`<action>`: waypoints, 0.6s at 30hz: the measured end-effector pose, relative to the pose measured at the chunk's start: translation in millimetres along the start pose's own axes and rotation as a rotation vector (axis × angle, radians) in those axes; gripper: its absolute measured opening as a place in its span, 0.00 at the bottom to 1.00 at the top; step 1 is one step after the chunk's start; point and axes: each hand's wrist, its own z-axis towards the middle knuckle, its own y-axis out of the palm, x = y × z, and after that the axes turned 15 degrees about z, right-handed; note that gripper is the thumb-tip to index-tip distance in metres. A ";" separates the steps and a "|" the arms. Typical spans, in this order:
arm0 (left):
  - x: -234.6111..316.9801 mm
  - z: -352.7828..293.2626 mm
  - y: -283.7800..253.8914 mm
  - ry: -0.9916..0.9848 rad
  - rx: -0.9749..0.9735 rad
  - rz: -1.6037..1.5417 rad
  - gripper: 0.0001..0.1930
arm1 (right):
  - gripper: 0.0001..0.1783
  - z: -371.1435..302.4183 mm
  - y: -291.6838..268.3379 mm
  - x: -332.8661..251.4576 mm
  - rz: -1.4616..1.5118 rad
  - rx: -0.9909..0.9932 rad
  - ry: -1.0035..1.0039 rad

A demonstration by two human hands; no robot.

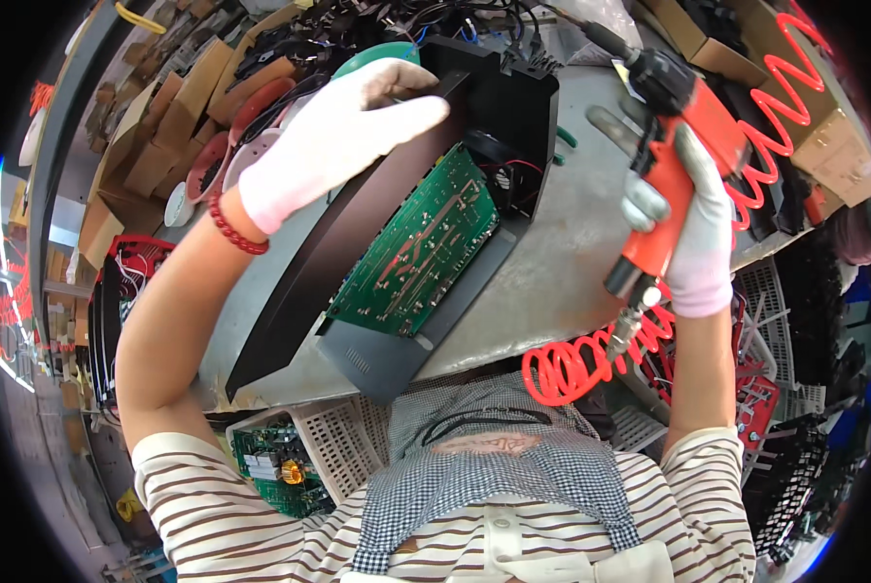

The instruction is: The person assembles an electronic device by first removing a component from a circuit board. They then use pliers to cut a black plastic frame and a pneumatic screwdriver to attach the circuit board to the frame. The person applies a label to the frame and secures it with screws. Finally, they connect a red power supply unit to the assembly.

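Observation:
My right hand (700, 233), in a white glove, is wrapped round the grip of a red and black pistol-shaped air screwdriver (671, 185). Its bit end tilts toward the upper left, and a metal hose fitting (635, 316) hangs from the handle. My gloved left hand (358, 126) reaches over the upper end of a long black panel (299, 291), its fingers stretched out and apart. Beside that panel a green circuit board (416, 248) lies slantwise on a dark grey vented plate (372, 355). Behind the board stands a black housing (538, 97) with wires inside.
A coiled red air hose (557, 374) loops at the near edge of the grey metal table (513, 316). Pink bowls (207, 167) and cardboard boxes (168, 126) crowd the left. Below the table, a white plastic basket (333, 447) stands beside more circuit boards (280, 466).

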 end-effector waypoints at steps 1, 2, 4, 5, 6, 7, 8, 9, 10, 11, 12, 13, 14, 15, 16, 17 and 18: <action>2.1 4.7 4.1 0.034 0.013 0.049 0.20 | 0.13 7.8 0.2 4.2 0.006 0.026 -0.028; 8.7 4.3 7.0 0.027 0.031 0.113 0.19 | 0.14 14.6 2.8 9.0 -0.020 0.072 -0.032; 20.3 1.9 17.7 0.039 0.067 0.134 0.17 | 0.16 21.2 17.7 19.7 -0.050 0.121 -0.054; 29.8 1.6 21.8 0.023 0.068 0.111 0.19 | 0.16 24.9 13.1 21.4 -0.006 0.103 -0.016; 33.4 1.6 26.1 0.048 0.117 0.186 0.22 | 0.16 28.6 7.8 24.6 0.037 0.079 0.026; 35.2 3.4 29.7 0.073 0.166 0.262 0.25 | 0.16 31.4 3.9 26.5 0.081 0.056 0.069; 36.3 7.2 32.9 0.068 0.162 0.254 0.27 | 0.13 32.2 0.8 25.5 0.135 -0.041 0.127; 37.3 8.8 34.5 0.057 0.164 0.251 0.28 | 0.13 31.1 1.9 27.6 0.122 -0.050 0.126; 37.8 10.3 35.6 0.047 0.166 0.248 0.30 | 0.13 27.4 4.6 30.4 0.110 -0.058 0.125; 37.4 13.4 35.6 0.073 0.152 0.252 0.31 | 0.13 24.5 7.2 32.5 0.097 -0.066 0.123; 36.7 17.3 33.9 0.099 0.138 0.258 0.32 | 0.13 23.5 10.1 33.4 0.103 -0.035 0.136; 36.1 20.0 32.7 0.125 0.125 0.263 0.33 | 0.14 22.8 11.4 33.6 0.095 -0.027 0.147; 35.8 21.1 32.1 0.111 0.085 0.253 0.31 | 0.14 22.2 12.5 34.0 0.087 -0.019 0.157; 35.6 24.2 32.3 0.104 0.042 0.241 0.30 | 0.14 21.8 12.3 33.5 0.077 -0.007 0.160; 35.7 26.5 32.9 0.097 -0.001 0.229 0.29 | 0.14 21.3 9.7 32.6 0.047 -0.008 0.169; 36.4 28.2 34.1 0.078 -0.008 0.214 0.27 | 0.17 19.3 11.0 33.8 0.038 0.018 0.151; 37.6 27.9 34.7 0.051 -0.011 0.204 0.25 | 0.20 17.5 14.0 36.5 0.033 0.038 0.140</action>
